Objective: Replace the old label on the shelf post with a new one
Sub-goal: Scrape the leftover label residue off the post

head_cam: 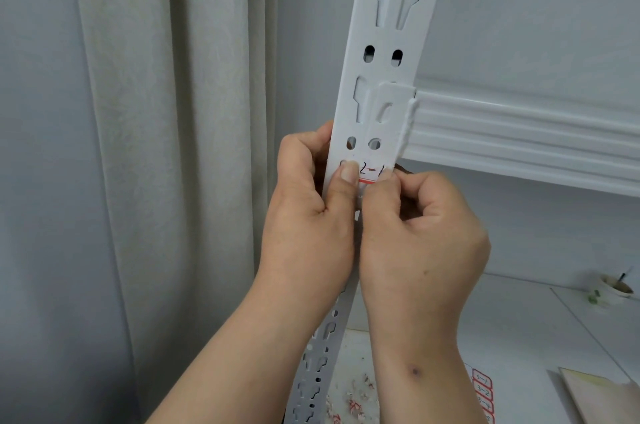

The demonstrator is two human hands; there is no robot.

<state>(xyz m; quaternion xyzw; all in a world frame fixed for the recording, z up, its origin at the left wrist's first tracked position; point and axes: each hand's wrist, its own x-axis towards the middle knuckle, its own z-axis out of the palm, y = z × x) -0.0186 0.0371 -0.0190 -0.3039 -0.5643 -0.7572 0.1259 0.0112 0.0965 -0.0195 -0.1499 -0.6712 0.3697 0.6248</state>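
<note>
A white slotted shelf post runs up the middle of the head view. On it sits a small white label with a red border and handwritten "2-"; my hands hide most of it. My left hand grips the post from the left, fingers wrapped behind it and thumb pressed flat on the label's left end. My right hand has its fingers curled, and its fingertips pinch the label's right end at the post's edge.
A white shelf beam joins the post on the right. On the lower shelf lie paper scraps, a sheet of red-bordered labels, a pale board and a small cup. A curtain hangs on the left.
</note>
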